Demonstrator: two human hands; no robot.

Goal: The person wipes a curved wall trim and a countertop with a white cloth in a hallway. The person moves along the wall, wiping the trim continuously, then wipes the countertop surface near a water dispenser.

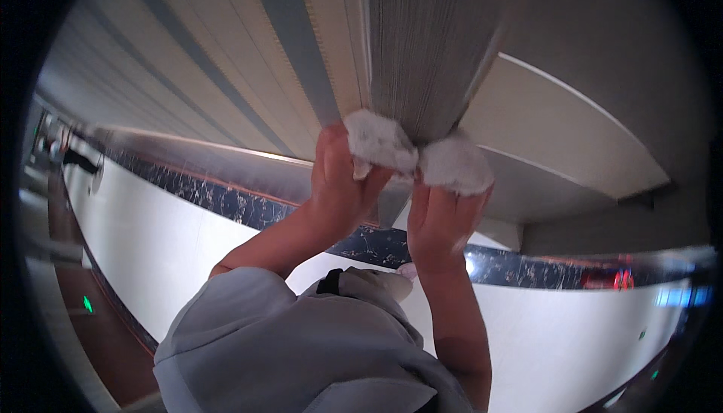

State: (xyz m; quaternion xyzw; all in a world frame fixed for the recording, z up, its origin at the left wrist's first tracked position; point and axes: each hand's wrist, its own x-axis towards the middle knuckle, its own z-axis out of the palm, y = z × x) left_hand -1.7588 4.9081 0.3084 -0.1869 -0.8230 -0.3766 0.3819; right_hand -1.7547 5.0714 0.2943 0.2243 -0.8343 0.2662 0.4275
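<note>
A bunched white cloth (379,141) is pressed by my left hand (338,187) against the lower left edge of a brushed-metal corner strip (423,46). Beside it, my right hand (443,221) grips another white bunch (457,164) at the strip's right edge. The two bunches touch or nearly touch, and whether they are one cloth I cannot tell. Striped wall covering (288,29) in beige and grey-blue borders the strip on the left. The fingertips of both hands are partly hidden by the cloth.
A metal skirting (254,167) runs low along the striped wall, above a dark marble-patterned floor border (226,201). Glossy white floor (164,232) spreads behind me. A cream panel (565,125) is at right. Another person (79,159) stands far left; a red object (613,279) is far right.
</note>
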